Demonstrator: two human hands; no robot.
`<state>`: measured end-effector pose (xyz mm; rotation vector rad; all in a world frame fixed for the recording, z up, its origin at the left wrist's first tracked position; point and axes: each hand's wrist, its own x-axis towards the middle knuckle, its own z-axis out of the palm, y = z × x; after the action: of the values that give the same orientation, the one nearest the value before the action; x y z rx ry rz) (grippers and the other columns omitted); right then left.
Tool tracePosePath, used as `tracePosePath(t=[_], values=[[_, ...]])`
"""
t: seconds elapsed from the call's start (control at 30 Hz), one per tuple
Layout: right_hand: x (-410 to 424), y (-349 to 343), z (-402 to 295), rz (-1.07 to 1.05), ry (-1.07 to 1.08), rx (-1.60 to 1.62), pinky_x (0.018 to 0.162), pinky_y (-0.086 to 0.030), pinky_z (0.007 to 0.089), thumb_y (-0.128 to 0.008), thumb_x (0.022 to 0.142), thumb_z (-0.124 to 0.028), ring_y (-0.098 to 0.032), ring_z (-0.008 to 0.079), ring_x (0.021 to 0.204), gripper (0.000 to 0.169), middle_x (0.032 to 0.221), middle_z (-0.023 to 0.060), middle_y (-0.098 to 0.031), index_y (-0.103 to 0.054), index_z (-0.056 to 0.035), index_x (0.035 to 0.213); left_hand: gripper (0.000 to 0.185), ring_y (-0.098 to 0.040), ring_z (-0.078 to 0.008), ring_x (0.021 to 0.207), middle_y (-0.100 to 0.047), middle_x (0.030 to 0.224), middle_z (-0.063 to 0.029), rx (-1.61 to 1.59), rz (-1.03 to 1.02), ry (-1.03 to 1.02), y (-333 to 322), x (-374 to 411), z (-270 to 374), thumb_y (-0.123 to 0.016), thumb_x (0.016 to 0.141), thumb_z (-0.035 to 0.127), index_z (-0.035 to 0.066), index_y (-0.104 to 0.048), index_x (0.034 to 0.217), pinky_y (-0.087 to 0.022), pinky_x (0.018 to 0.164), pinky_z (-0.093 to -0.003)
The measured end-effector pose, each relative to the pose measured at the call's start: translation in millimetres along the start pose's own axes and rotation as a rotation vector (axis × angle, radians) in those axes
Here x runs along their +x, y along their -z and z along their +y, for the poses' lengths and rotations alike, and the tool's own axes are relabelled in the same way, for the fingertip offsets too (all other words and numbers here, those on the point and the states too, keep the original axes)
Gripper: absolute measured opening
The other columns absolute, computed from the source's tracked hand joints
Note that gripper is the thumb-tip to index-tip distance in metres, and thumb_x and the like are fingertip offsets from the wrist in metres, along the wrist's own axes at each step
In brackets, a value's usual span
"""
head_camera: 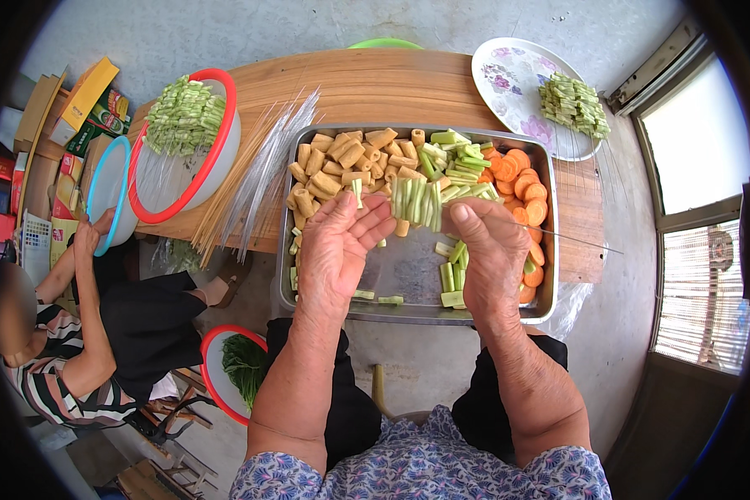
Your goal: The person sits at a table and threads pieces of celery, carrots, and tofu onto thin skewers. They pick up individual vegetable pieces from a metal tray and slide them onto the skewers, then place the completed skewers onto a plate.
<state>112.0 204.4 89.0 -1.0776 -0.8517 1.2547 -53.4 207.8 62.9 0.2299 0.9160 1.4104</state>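
Note:
My right hand [492, 253] grips a thin metal skewer [578, 242], whose end sticks out to the right. Cut green vegetable pieces [416, 203] are threaded side by side on it, left of my right fingers. Between my left hand's [340, 244] thumb and finger is one loose green piece [357, 189]; the other left fingers spread towards the skewer. Both hands are above a metal tray [406, 316]. In the tray lie beige tubular pieces [344, 153], carrot slices [525, 186] and more loose green sticks [453, 278]. The skewer's left tip cannot be made out.
On the wooden table [350, 75], wooden and metal skewers [269, 175] lie left of the tray. Loaded skewers fill a red-rimmed bowl [230, 125] and a floral plate [506, 94]. Seated at left, another person [94, 350] has hands at a blue-rimmed bowl [124, 187]. Leafy greens [244, 365] sit below.

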Motion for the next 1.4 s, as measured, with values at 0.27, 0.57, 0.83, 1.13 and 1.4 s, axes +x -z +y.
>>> tracePosePath(t=[0.27, 0.57, 0.83, 1.13, 1.4], values=[[-2.2, -1.5, -1.7, 0.001, -0.025, 0.017, 0.067, -0.043, 0.0216, -0.065, 0.08, -0.008, -0.054, 0.0091, 0.07, 0.012, 0.077, 0.0039, -0.062, -0.066, 0.0032, 0.086, 0.031, -0.058, -0.0307, 0.093, -0.056, 0.101, -0.0221, -0.006, 0.014, 0.028, -5.7, -3.6, 0.8, -0.057, 0.087, 0.021, -0.002, -0.052, 0.106, -0.051, 0.081, -0.0439], [-5.2, -4.4, -0.1, -0.019, 0.037, -0.085, 0.068, -0.045, 0.0226, -0.065, 0.08, -0.009, -0.055, 0.0092, 0.069, 0.014, 0.076, 0.0049, -0.063, -0.065, 0.004, 0.086, 0.023, -0.062, -0.0271, 0.086, -0.061, 0.093, -0.0148, 0.022, -0.084, 0.049, 1.7, -3.5, -10.9, -0.058, 0.086, 0.019, 0.0, -0.056, 0.099, -0.052, 0.077, -0.0421], [2.0, -4.9, 5.4, -0.007, -0.127, 0.105, 0.07, -0.048, 0.0248, -0.065, 0.081, -0.011, -0.06, 0.0124, 0.07, 0.015, 0.076, 0.0069, -0.065, -0.063, 0.0022, 0.087, 0.022, -0.063, -0.0242, 0.079, -0.063, 0.09, -0.0128, 0.004, -0.004, 0.024, -7.5, -8.2, -9.2, -0.059, 0.086, 0.02, 0.001, -0.057, 0.096, -0.053, 0.072, -0.0383], [2.0, -2.9, 10.7, -0.034, -0.095, 0.105, 0.071, -0.049, 0.0268, -0.064, 0.081, -0.01, -0.061, 0.0145, 0.07, 0.014, 0.077, 0.0088, -0.064, -0.064, 0.004, 0.086, 0.021, -0.063, -0.0221, 0.077, -0.063, 0.089, -0.0114, 0.072, -0.031, -0.006, -2.6, -5.1, -3.6, -0.059, 0.086, 0.018, 0.0, -0.058, 0.095, -0.054, 0.07, -0.035], [6.8, -2.9, 10.5, 0.087, -0.094, 0.14, 0.071, -0.048, 0.0263, -0.063, 0.082, -0.011, -0.058, 0.0129, 0.069, 0.016, 0.08, 0.0066, -0.063, -0.065, 0.0043, 0.085, 0.037, -0.063, -0.0224, 0.071, -0.064, 0.078, -0.0125, 0.465, -0.002, -0.132, 4.6, 8.4, -7.6, -0.056, 0.086, 0.036, -0.001, -0.06, 0.091, -0.051, 0.064, -0.0343]])
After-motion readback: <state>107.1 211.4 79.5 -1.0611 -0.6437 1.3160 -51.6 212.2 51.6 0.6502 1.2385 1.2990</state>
